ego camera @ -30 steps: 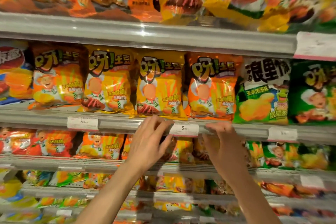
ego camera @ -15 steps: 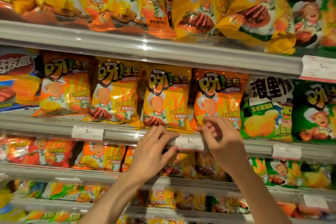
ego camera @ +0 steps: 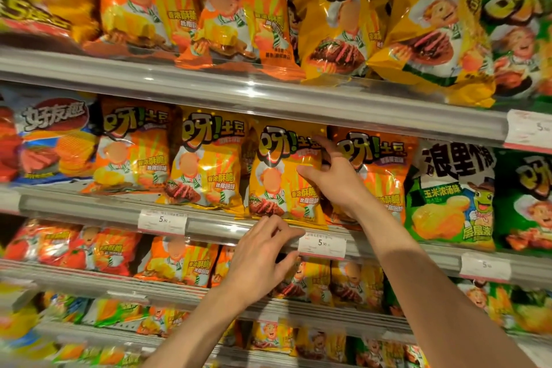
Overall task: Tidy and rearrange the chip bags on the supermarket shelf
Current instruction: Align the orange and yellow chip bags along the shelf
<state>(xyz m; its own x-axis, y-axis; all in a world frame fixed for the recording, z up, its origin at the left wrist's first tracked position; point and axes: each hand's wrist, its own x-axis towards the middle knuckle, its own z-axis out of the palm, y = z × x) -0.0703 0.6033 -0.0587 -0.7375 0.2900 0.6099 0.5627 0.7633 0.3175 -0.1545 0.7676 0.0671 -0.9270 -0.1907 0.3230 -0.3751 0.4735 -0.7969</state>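
- The yellow chip bag (ego camera: 283, 170) is glossy plastic film, crinkled, catching white glare.
- The orange chip bag (ego camera: 385, 176) beside it has the same shiny, creased film.
- The grey shelf rail (ego camera: 98, 206) looks like smooth metal behind a clear, reflective plastic strip.
- The white price label (ego camera: 322, 245) is matt paper.

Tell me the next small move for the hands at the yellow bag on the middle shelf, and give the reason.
Probably pinch the glossy yellow chip bag with the right hand and square it upright. That hand lies open on the bag's right edge, beside the orange chip bag, while the left hand rests at the grey shelf rail below.
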